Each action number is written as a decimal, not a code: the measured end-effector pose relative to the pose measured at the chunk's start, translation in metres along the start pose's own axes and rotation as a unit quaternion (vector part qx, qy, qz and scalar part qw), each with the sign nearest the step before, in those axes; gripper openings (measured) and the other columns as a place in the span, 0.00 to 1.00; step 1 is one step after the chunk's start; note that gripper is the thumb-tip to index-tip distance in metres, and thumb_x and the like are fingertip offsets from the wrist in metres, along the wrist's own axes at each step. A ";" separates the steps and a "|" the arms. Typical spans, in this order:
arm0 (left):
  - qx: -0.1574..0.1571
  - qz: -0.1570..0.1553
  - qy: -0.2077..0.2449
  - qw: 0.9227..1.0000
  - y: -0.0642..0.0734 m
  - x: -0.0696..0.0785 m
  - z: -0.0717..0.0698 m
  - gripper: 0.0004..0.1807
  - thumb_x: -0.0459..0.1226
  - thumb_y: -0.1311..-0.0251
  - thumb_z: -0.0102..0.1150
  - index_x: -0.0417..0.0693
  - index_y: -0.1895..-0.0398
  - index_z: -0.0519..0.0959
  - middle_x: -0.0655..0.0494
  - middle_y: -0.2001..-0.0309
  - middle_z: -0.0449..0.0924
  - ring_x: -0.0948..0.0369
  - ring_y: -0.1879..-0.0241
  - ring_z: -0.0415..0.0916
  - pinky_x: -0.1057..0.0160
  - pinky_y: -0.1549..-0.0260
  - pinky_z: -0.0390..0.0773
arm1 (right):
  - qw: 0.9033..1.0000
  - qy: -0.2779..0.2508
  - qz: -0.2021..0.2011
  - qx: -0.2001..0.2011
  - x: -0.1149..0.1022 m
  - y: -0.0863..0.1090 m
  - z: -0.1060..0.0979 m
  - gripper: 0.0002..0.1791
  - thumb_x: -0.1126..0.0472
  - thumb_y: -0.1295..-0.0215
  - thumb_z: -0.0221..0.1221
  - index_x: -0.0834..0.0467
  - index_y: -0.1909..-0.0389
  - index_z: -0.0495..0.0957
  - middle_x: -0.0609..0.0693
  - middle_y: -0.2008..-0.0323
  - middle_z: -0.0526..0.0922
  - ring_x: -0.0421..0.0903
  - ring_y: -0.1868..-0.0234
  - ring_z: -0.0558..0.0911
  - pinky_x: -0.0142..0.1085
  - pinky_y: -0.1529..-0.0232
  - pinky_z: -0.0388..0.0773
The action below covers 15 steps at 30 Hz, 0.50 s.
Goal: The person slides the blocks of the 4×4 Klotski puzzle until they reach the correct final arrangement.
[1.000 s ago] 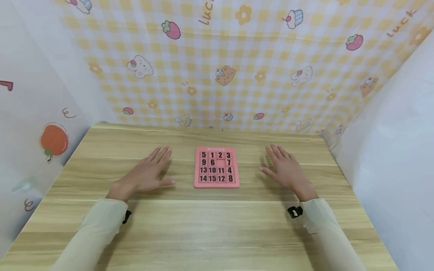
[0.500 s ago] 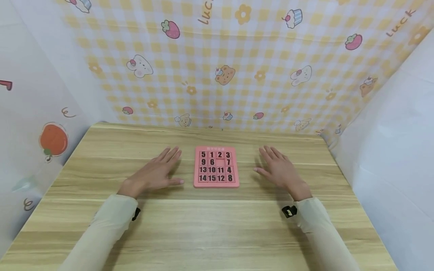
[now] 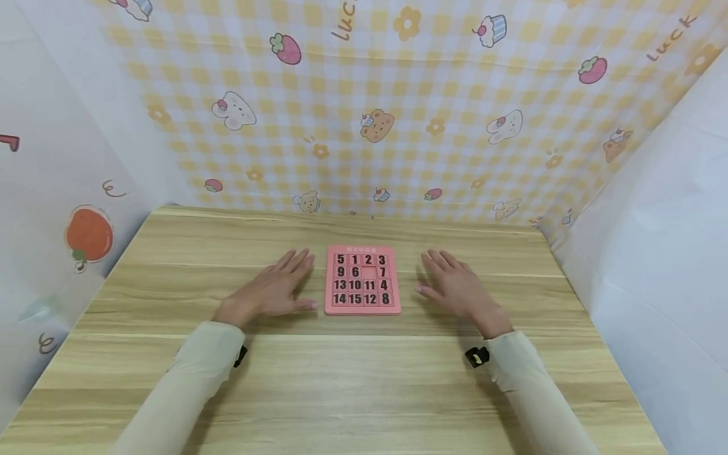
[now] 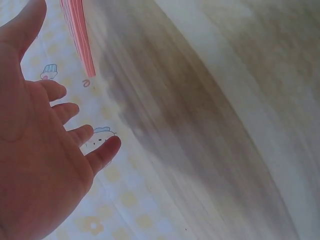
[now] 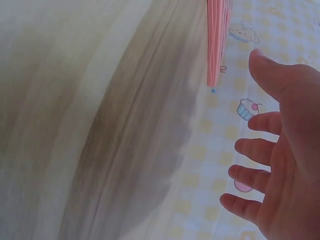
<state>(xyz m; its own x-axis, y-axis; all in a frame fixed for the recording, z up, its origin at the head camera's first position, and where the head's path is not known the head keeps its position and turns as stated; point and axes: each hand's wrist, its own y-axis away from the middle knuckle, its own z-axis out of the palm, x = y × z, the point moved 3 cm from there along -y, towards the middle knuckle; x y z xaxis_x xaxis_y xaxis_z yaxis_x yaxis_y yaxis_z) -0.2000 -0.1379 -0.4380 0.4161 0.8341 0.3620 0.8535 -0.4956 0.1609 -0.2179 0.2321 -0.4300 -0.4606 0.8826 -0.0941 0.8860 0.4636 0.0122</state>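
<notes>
A pink number slide puzzle (image 3: 363, 311) lies flat on the wooden table, its black-numbered tiles facing up. One gap shows in its second row, between 6 and 7. To its left, the left hand (image 3: 273, 292) hovers palm down with fingers extended, the thumb tip a short way from the puzzle's edge. On the other side the right hand (image 3: 457, 291) is held likewise, also apart from the puzzle. Both wrist views show the palms, the left (image 4: 45, 150) and the right (image 5: 295, 150), holding nothing. The puzzle's side edge (image 4: 80, 40) appears at the top of the left wrist view.
The wooden table (image 3: 352, 392) stretches in front and to both sides. A yellow checked cloth (image 3: 318, 88) with cartoon prints hangs at its back edge. White sheets (image 3: 665, 253) hang at the left and right. A black strap piece (image 3: 477, 357) shows at the right cuff.
Both hands have moved inward toward the puzzle, the left one rightward and the right one leftward. The puzzle stays where it was, its tiles in the same order.
</notes>
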 end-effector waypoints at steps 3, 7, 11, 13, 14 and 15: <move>-0.009 -0.003 0.000 1.000 -0.003 0.001 0.001 0.57 0.66 0.41 0.55 0.45 0.20 0.43 0.45 0.20 0.35 0.42 0.21 0.32 0.33 0.29 0.45 | 1.000 0.000 -0.005 -0.004 -0.003 -0.001 0.002 0.43 0.36 0.30 0.52 0.59 0.24 0.56 0.58 0.24 0.58 0.62 0.24 0.57 0.63 0.29 0.58; -0.020 -0.005 0.002 1.000 -0.008 0.004 0.002 0.57 0.67 0.41 0.54 0.45 0.20 0.43 0.47 0.19 0.34 0.43 0.21 0.31 0.35 0.28 0.44 | 1.000 0.005 -0.013 -0.012 -0.008 -0.003 0.005 0.43 0.36 0.29 0.51 0.59 0.23 0.55 0.58 0.24 0.58 0.62 0.24 0.57 0.62 0.28 0.58; -0.027 0.001 0.000 1.000 -0.013 0.007 0.002 0.58 0.68 0.42 0.54 0.45 0.20 0.42 0.47 0.19 0.34 0.44 0.21 0.30 0.35 0.28 0.44 | 1.000 0.005 -0.025 -0.013 -0.013 -0.004 0.005 0.42 0.36 0.29 0.51 0.58 0.24 0.56 0.57 0.24 0.59 0.62 0.25 0.57 0.62 0.29 0.58; -0.031 0.003 0.002 1.000 -0.015 0.009 0.002 0.59 0.69 0.43 0.54 0.46 0.20 0.42 0.47 0.19 0.33 0.44 0.21 0.30 0.35 0.28 0.45 | 0.999 0.004 -0.032 -0.014 -0.016 -0.005 0.006 0.41 0.37 0.29 0.51 0.57 0.24 0.58 0.56 0.24 0.60 0.62 0.25 0.58 0.63 0.29 0.58; -0.034 0.002 0.002 0.999 -0.015 0.010 0.002 0.59 0.69 0.43 0.54 0.46 0.20 0.41 0.48 0.19 0.33 0.44 0.21 0.30 0.34 0.28 0.45 | 0.999 0.004 -0.035 -0.014 -0.018 -0.005 0.006 0.41 0.37 0.29 0.51 0.57 0.24 0.58 0.56 0.25 0.60 0.62 0.25 0.58 0.63 0.29 0.58; -0.037 0.001 0.004 0.999 -0.016 0.011 0.002 0.60 0.69 0.43 0.55 0.46 0.20 0.41 0.48 0.19 0.33 0.44 0.21 0.30 0.34 0.28 0.45 | 0.999 0.002 -0.038 -0.015 -0.019 -0.006 0.006 0.40 0.37 0.29 0.51 0.56 0.24 0.59 0.55 0.25 0.61 0.62 0.25 0.58 0.63 0.29 0.58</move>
<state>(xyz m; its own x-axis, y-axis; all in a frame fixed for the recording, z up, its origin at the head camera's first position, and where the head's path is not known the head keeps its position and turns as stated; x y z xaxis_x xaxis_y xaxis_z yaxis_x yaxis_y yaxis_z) -0.2087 -0.1201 -0.4385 0.4153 0.8314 0.3693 0.8270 -0.5141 0.2274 -0.2139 0.2121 -0.4344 -0.5270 0.8448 -0.0925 0.8462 0.5317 0.0346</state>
